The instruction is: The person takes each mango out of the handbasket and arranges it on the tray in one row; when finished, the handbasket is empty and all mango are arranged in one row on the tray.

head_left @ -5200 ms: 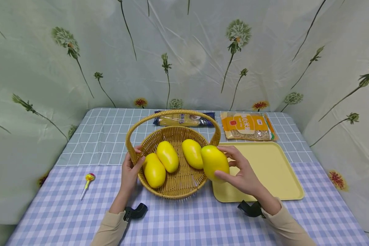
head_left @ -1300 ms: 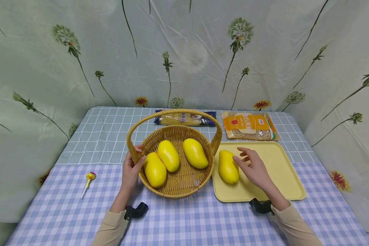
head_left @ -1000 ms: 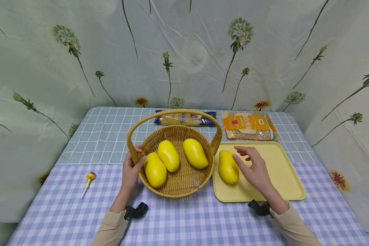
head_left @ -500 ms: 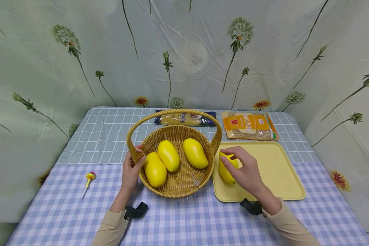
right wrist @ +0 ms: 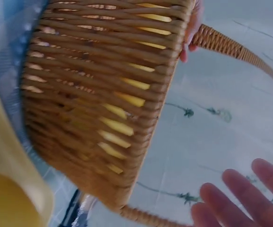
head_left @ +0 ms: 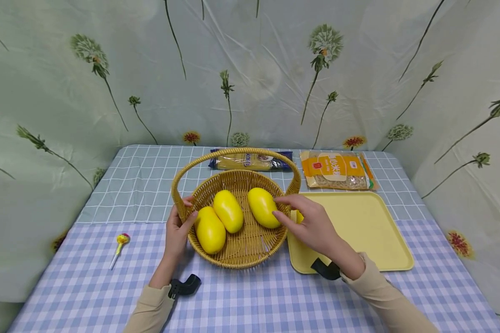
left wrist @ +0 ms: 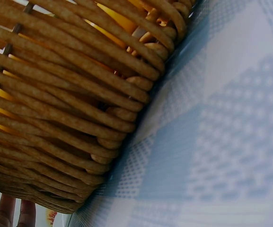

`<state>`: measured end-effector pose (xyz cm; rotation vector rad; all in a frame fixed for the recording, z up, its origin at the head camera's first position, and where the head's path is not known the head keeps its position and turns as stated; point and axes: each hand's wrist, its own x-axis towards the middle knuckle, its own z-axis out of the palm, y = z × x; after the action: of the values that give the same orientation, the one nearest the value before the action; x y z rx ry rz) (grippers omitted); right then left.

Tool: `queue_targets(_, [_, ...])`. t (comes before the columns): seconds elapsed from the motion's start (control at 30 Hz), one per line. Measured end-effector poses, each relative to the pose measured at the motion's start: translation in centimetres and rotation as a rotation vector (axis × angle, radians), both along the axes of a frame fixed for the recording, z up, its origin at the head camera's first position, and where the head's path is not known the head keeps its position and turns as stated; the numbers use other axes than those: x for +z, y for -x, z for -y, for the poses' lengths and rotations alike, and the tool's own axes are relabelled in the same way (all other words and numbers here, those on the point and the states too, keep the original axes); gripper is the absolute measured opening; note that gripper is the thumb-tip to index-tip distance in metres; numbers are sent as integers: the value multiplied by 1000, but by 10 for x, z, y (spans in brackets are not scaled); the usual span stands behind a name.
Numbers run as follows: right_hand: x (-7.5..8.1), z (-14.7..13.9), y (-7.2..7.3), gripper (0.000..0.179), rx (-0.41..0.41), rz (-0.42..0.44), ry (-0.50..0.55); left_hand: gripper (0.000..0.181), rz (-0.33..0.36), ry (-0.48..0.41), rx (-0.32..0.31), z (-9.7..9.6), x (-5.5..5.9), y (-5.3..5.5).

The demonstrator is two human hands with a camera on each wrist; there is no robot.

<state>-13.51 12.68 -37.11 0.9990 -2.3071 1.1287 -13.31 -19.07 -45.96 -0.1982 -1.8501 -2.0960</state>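
A woven wicker basket point(head_left: 241, 259) with a tall arched handle holds a left mango point(head_left: 210, 230), a middle mango point(head_left: 228, 211) and a right mango point(head_left: 262, 207), all yellow. My left hand point(head_left: 178, 233) grips the basket's left side by the handle's foot, thumb over the rim. Above the basket's right rim reaches my right hand point(head_left: 312, 226), its thumb and fingers apart and close to the right mango; the right wrist view shows its fingers point(right wrist: 233, 189) spread. Another mango point(right wrist: 8, 201) lies on the yellow tray point(head_left: 371, 231), mostly hidden under my right hand in the head view.
Behind the basket lies a blue-ended pasta packet point(head_left: 250, 161). An orange food bag point(head_left: 337, 171) lies beyond the tray. Far to the left, a lollipop point(head_left: 119, 249) rests on the checked tablecloth point(head_left: 233, 305). A floral curtain point(head_left: 266, 92) hangs behind the table.
A mango went from my right hand onto the tray. Since then my right hand has moved left, over that mango, to the basket's right rim. My left hand stays in place.
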Motion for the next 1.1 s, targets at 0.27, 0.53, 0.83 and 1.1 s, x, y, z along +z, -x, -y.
queue_targets(0.27, [15, 18, 1, 39, -50, 150, -193, 22, 9, 8, 1, -1, 1, 0])
queue_targets(0.53, [27, 35, 12, 53, -99, 347, -396, 22, 13, 0, 5, 0, 1, 0])
queue_targets(0.83, [34, 48, 26, 62, -74, 488, -546, 23, 18, -1, 7, 1, 0, -1])
queue_targets(1.1, [32, 56, 40, 64, -83, 611, -643, 21, 15, 7, 5, 1, 0, -1])
